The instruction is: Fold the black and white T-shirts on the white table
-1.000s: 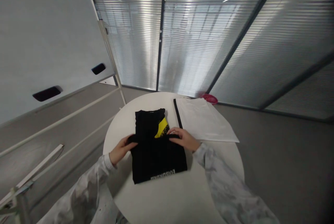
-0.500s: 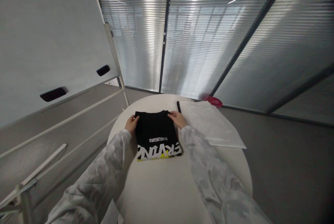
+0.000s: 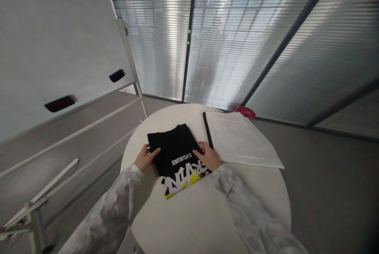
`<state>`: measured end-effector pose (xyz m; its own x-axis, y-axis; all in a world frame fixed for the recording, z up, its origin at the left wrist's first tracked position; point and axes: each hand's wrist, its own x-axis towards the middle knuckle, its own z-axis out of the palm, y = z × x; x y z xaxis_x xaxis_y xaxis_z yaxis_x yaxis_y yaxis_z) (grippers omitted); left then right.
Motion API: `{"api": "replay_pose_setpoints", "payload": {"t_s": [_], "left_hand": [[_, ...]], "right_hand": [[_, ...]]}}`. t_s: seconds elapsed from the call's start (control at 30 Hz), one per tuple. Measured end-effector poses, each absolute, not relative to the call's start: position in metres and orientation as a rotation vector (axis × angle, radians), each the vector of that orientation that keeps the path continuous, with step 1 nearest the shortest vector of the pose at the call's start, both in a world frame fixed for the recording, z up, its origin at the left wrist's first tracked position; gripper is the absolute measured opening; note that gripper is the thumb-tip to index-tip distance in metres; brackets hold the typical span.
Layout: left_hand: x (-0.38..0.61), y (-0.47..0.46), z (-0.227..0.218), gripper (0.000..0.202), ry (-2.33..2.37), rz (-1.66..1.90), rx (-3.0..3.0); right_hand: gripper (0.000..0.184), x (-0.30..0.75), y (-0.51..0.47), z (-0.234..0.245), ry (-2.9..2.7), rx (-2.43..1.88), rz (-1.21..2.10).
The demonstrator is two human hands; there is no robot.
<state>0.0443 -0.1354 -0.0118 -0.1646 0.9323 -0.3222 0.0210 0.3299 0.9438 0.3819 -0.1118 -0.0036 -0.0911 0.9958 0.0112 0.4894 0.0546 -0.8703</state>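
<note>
A folded black T-shirt point(image 3: 174, 143) with white lettering and yellow patches is over the round white table point(image 3: 189, 226), turned at an angle. The lettering reads upside down from here. My left hand point(image 3: 145, 157) grips the shirt's left edge, thumb on top and fingers tucked beneath. On the opposite edge my right hand point(image 3: 208, 156) pinches the cloth in the same way, its fingers partly hidden under the fabric. Whether the shirt is lifted clear of the tabletop I cannot tell.
To the right on the table lies a flat white bag or sheet point(image 3: 239, 139) with a black strip along its left side. Behind it is a red basket-like object point(image 3: 246, 112). A whiteboard on a metal frame point(image 3: 89, 126) stands at left; a translucent ribbed partition point(image 3: 237, 49) rises behind.
The shirt has turned, its lettered edge now slanting up to the right. Both hands have shifted from its far corners down to its side edges. The view has moved slightly.
</note>
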Motion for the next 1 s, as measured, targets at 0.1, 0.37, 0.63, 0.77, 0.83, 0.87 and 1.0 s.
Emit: {"api": "replay_pose_setpoints", "payload": {"t_s": [0.1,0.37,0.63,0.77,0.83,0.87,1.0], "left_hand": [[0.042,-0.183,-0.016,0.085,1.452,0.982,0.937],[0.054,-0.182,-0.018,0.069,1.444,1.096,1.075],[0.071,-0.117,-0.014,0.058,1.503,1.241,1.201],[0.07,-0.156,-0.013,0.076,1.586,1.095,1.111],[0.067,-0.191,-0.015,0.078,1.558,0.96,1.111],[0.065,-0.209,-0.016,0.076,1.539,0.891,1.136],[0.06,-0.258,-0.02,0.066,1.533,0.739,1.344]], "right_hand": [[0.048,0.398,-0.155,-0.022,-1.737,-1.407,1.016],[0.047,0.415,-0.19,-0.027,-1.702,-1.379,1.048],[0.063,0.424,-0.223,-0.029,-1.569,-1.535,0.948],[0.067,0.428,-0.242,-0.029,-1.627,-1.515,0.998],[0.061,0.426,-0.25,-0.028,-1.67,-1.493,1.003],[0.057,0.424,-0.253,-0.027,-1.679,-1.484,1.0],[0.048,0.417,-0.259,-0.025,-1.666,-1.449,0.968]]}}
